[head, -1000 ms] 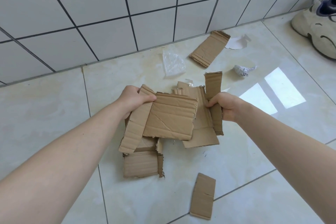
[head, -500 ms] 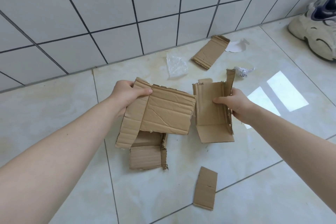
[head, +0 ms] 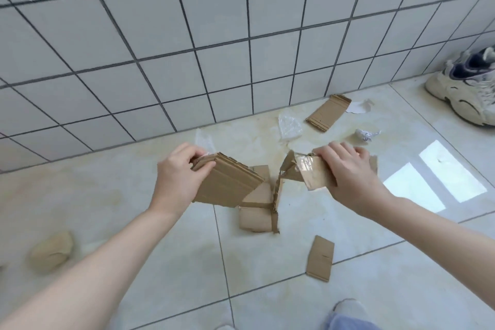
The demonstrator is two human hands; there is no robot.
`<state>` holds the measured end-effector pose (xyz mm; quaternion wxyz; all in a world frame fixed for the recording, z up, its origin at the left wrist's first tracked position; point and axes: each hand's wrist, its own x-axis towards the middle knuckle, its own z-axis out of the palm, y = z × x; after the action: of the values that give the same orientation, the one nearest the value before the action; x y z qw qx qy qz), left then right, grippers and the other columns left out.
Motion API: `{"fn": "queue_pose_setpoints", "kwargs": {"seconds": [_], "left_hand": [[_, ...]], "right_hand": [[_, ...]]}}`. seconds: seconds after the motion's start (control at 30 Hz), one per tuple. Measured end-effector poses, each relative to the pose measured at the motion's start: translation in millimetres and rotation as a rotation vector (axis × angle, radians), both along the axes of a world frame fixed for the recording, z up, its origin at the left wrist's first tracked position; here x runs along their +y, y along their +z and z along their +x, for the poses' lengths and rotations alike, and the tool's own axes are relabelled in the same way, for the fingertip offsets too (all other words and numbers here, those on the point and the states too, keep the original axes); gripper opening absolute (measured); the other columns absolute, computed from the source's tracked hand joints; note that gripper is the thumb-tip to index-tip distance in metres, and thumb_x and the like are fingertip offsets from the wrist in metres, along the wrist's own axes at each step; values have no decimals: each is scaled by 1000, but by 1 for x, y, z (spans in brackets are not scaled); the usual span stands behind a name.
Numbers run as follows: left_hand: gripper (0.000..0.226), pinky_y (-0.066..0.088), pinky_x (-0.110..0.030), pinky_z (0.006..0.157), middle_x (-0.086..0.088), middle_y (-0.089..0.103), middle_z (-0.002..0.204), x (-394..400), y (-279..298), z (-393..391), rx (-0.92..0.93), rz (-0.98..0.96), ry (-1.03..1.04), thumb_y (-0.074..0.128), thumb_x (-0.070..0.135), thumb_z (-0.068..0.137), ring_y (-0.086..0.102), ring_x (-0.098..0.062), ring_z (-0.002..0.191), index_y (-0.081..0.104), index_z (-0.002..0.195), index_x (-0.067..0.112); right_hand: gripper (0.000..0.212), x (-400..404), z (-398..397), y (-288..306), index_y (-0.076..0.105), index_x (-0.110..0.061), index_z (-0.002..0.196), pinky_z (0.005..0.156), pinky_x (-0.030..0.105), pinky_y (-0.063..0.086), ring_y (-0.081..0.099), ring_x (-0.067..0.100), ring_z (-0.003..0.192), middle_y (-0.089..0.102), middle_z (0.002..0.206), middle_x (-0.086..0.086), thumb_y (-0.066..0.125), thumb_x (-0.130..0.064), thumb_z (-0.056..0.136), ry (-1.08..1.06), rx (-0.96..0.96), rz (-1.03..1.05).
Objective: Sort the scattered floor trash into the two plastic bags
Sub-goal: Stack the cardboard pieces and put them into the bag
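My left hand (head: 180, 179) grips a folded stack of brown cardboard (head: 227, 185) held above the floor. My right hand (head: 348, 177) grips a taped cardboard piece (head: 310, 173) beside it, a little apart from the stack. Below them a folded cardboard piece (head: 257, 215) lies on the floor. A small cardboard strip (head: 320, 258) lies nearer me. Another cardboard piece (head: 328, 112) lies by the wall. Clear plastic film (head: 289, 127), a crumpled white paper ball (head: 364, 135) and a white paper scrap (head: 357, 107) lie beyond my hands. No plastic bag is in view.
A white tiled wall (head: 214, 48) rises behind the trash. A white sneaker (head: 466, 88) stands at the far right. A tan lump (head: 52, 250) lies on the floor at the left. My foot (head: 348, 311) shows at the bottom edge.
Both hands have lifted and turned their cardboard, and the left stack is now folded tighter. The view tilted up, bringing more wall, the tan lump and my foot into sight.
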<state>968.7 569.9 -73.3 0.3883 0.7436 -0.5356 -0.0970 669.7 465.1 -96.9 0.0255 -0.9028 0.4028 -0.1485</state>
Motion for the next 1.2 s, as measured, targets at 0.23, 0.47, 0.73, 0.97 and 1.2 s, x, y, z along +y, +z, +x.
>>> {"fn": "queue_pose_setpoints", "kwargs": {"seconds": [0.23, 0.47, 0.73, 0.97, 1.2], "left_hand": [[13, 44, -21, 64, -4, 61, 77, 102, 79, 27, -344, -212, -109, 75, 1, 77, 53, -12, 69, 63, 76, 4], [18, 50, -31, 63, -5, 64, 84, 238, 128, 60, -535, -210, -99, 60, 9, 90, 60, -20, 73, 63, 75, 0], [21, 50, -26, 70, -4, 67, 89, 410, 138, 96, -660, -91, 107, 57, 13, 94, 62, -18, 81, 68, 80, 2], [6, 42, -12, 85, -6, 69, 91, 533, 132, 103, -647, -68, 493, 66, 5, 82, 57, -11, 85, 70, 79, 2], [26, 49, -30, 69, -4, 62, 84, 596, 62, 104, -626, 178, 464, 50, 21, 94, 60, -21, 76, 64, 79, 6]], "right_hand": [[61, 55, 49, 109, 50, -21, 113, 81, 40, 34, 50, 25, 87, 56, 98, -1, 61, 6, 60, 402, 3, -290], [40, 135, 136, 191, 55, -19, 114, 82, 43, 39, 50, 26, 91, 56, 102, -1, 45, -3, 78, 755, 67, -391], [39, 256, 255, 206, 54, -20, 115, 84, 41, 39, 51, 26, 91, 56, 103, 0, 54, -4, 80, 1079, 35, -379], [38, 360, 326, 192, 53, -21, 115, 82, 43, 40, 49, 25, 90, 54, 102, 0, 52, -4, 80, 1344, 25, -356], [48, 424, 354, 145, 51, -20, 115, 78, 42, 41, 47, 25, 86, 52, 99, 0, 57, -1, 71, 1449, 108, -274]]}}
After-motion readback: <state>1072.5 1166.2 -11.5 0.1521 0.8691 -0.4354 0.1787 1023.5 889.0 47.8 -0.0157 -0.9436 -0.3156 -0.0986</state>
